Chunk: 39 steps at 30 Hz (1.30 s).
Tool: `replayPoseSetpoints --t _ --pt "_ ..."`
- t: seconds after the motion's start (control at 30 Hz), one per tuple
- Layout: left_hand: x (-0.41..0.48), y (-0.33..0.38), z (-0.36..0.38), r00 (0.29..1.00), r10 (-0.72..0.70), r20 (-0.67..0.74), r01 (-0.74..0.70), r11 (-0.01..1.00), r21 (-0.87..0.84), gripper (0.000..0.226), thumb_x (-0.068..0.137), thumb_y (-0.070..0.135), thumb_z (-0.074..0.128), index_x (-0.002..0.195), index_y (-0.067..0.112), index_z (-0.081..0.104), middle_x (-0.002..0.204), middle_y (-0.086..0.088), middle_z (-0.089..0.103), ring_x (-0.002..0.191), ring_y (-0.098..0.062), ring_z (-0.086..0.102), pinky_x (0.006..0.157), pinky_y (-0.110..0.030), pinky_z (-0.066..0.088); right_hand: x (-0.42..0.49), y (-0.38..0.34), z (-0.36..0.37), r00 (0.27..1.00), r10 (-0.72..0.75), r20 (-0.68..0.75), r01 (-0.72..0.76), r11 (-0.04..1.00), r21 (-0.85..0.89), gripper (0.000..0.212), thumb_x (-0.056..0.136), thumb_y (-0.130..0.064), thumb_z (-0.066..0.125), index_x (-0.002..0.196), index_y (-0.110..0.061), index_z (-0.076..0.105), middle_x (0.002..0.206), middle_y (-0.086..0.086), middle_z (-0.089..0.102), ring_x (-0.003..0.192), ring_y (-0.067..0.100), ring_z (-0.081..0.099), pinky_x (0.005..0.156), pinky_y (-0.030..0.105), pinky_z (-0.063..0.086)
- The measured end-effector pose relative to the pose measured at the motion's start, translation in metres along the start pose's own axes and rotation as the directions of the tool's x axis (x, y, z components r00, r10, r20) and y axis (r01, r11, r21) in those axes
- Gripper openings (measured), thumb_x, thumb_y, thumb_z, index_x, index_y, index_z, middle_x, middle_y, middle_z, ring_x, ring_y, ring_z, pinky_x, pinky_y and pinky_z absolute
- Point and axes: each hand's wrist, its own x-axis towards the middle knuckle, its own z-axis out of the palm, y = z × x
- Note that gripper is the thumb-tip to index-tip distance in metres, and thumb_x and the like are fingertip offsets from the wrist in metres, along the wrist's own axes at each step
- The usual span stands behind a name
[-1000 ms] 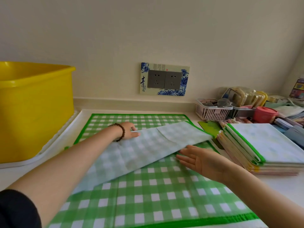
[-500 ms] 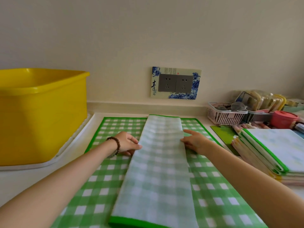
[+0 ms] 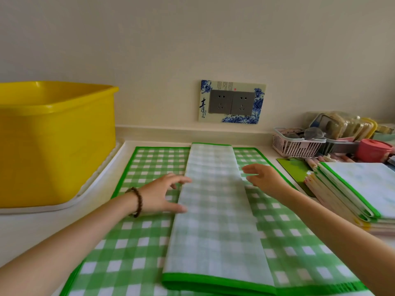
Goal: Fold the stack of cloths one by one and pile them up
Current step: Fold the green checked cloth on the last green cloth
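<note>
Slippage is the main risk. The long, pale green-and-white checked cloth strip (image 3: 215, 210) lies folded lengthwise down the middle of the spread green checked cloth (image 3: 132, 248), and neither hand pins it. If the next fold starts from one end while the layers are loose, I judge they could slide apart and leave skewed edges. A pinch that goes too deep could also catch the spread cloth underneath, which has the same check and green border, and drag it along. A wide sweep to the right might nudge the pile of folded green-edged cloths (image 3: 352, 193), which sits on the white bench (image 3: 32, 231) just beside the spread cloth.

The left hand (image 3: 162, 195), a bead bracelet at its wrist, is palm down at the strip's left edge with its fingers spread and relaxed. Motion blur hides whether the tips touch the strip. The right hand (image 3: 265, 178) hovers just beside the right edge, fingers loosely extended toward the strip. Each grip is released and holds nothing.
</note>
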Motion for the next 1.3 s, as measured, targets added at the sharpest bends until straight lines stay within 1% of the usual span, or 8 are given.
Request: replayPoseSetpoints --t 0.1,0.23,0.4,0.57,0.73,1.03,1.2,1.3 --pt "-0.024 0.005 0.002 0.99 0.068 0.126 -0.074 0.996 0.042 0.065 0.065 0.059 0.072 0.123 0.052 0.042 0.137 0.024 0.036 0.125 0.004 0.033 0.106 -0.018 0.028 -0.038 0.004 -0.006 0.964 -0.22 0.149 0.249 0.945 -0.214 0.037 0.092 -0.009 0.055 0.126 -0.025 0.056 0.127 -0.014 0.054 0.11 0.004 0.053 0.096 0.019 0.043" --pt "-0.038 0.005 0.006 0.978 0.002 0.208 -0.026 0.993 0.116 0.092 0.062 0.065 0.071 0.141 0.048 0.026 0.147 0.024 0.025 0.134 0.0 0.027 0.111 -0.022 0.026 -0.071 0.014 -0.012 0.85 -0.414 0.327 0.527 0.696 -0.488 0.044 0.095 -0.022 0.052 0.134 -0.041 0.044 0.136 -0.025 0.041 0.125 -0.008 0.032 0.109 0.016 0.023" --pt "-0.046 0.006 0.008 0.945 -0.014 0.328 -0.062 0.974 0.22 0.108 0.062 0.071 0.066 0.146 0.046 0.003 0.153 0.027 -0.004 0.142 0.0 0.0 0.117 -0.028 0.008 -0.086 0.022 -0.013 0.633 -0.656 0.411 0.736 0.346 -0.582 0.069 0.07 -0.013 0.081 0.131 -0.029 0.053 0.129 -0.01 0.059 0.115 0.009 0.059 0.095 0.028 0.047" --pt "-0.049 0.011 0.01 0.909 -0.05 0.413 -0.135 0.904 0.406 0.122 0.059 0.077 0.056 0.145 0.036 -0.02 0.148 0.022 -0.028 0.135 0.001 -0.022 0.109 -0.026 -0.014 -0.089 0.023 -0.015 0.461 -0.739 0.492 0.839 0.181 -0.514 0.067 0.078 -0.011 0.073 0.137 -0.017 0.043 0.132 0.001 0.058 0.112 0.016 0.062 0.087 0.032 0.055" --pt "-0.051 0.015 0.01 0.88 -0.1 0.465 -0.15 0.869 0.471 0.129 0.056 0.081 0.052 0.142 0.03 -0.029 0.141 0.02 -0.039 0.132 -0.003 -0.031 0.107 -0.029 -0.018 -0.086 0.025 -0.01 0.466 -0.722 0.511 0.835 0.169 -0.523 0.05 0.089 -0.02 0.044 0.139 -0.019 0.04 0.132 0.0 0.058 0.111 0.015 0.062 0.083 0.032 0.056" --pt "-0.06 0.007 0.014 0.91 -0.028 0.415 -0.187 0.865 0.467 0.125 0.055 0.084 0.048 0.145 0.033 -0.022 0.148 0.021 -0.03 0.138 -0.001 -0.023 0.114 -0.032 -0.015 -0.087 0.027 -0.008 0.501 -0.729 0.466 0.828 0.248 -0.502 0.059 0.078 -0.017 0.062 0.134 -0.022 0.046 0.125 -0.002 0.063 0.102 0.012 0.067 0.079 0.026 0.057" --pt "-0.057 0.007 0.012 0.887 -0.071 0.456 -0.189 0.846 0.499 0.126 0.062 0.079 0.056 0.143 0.031 -0.028 0.143 0.021 -0.036 0.133 0.0 -0.029 0.112 -0.033 -0.018 -0.088 0.024 -0.005 0.558 -0.722 0.41 0.805 0.349 -0.48 0.04 0.087 -0.029 0.05 0.126 -0.023 0.059 0.121 -0.006 0.065 0.1 0.009 0.067 0.079 0.025 0.057" --pt "-0.057 0.005 0.012 0.889 -0.031 0.457 -0.207 0.863 0.461 0.13 0.048 0.092 0.041 0.144 0.033 -0.024 0.146 0.022 -0.031 0.137 0.0 -0.023 0.111 -0.031 -0.016 -0.089 0.026 -0.004 0.603 -0.722 0.34 0.779 0.44 -0.447 0.036 0.086 -0.026 0.056 0.121 -0.027 0.063 0.119 -0.01 0.066 0.101 0.006 0.066 0.081 0.025 0.056"
